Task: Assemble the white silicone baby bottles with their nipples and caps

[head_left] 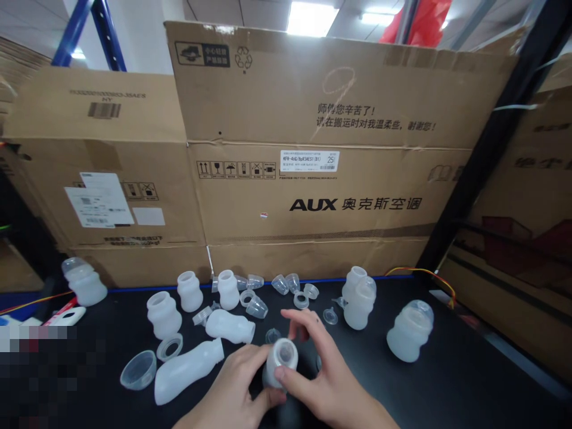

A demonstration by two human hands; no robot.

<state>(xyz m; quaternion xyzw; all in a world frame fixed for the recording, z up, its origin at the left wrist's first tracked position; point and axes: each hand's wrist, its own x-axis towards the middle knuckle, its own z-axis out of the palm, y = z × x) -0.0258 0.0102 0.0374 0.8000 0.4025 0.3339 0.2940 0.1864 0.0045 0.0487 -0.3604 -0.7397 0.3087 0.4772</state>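
Note:
Both my hands hold one small frosted white bottle (pixel 277 362) over the black table (pixel 456 369). My left hand (pixel 235 387) wraps its body from below and the left. My right hand (pixel 324 369) curls its fingers round the bottle's ringed top. Just beyond my fingers lies a small clear nipple (pixel 272 335). To the left, two long frosted bottles (pixel 185 369) (pixel 230 326) lie on their sides, with a clear cap (pixel 138 369) and a ring (pixel 170 347) beside them.
Several more frosted bottles stand around: three at the back left (pixel 163 314), a capped one at the far left (pixel 84 281), two capped ones at the right (pixel 410 330) (pixel 358 297). Clear caps and rings (pixel 286 283) are strewn at the back. Big cardboard boxes (pixel 313 179) wall the far edge.

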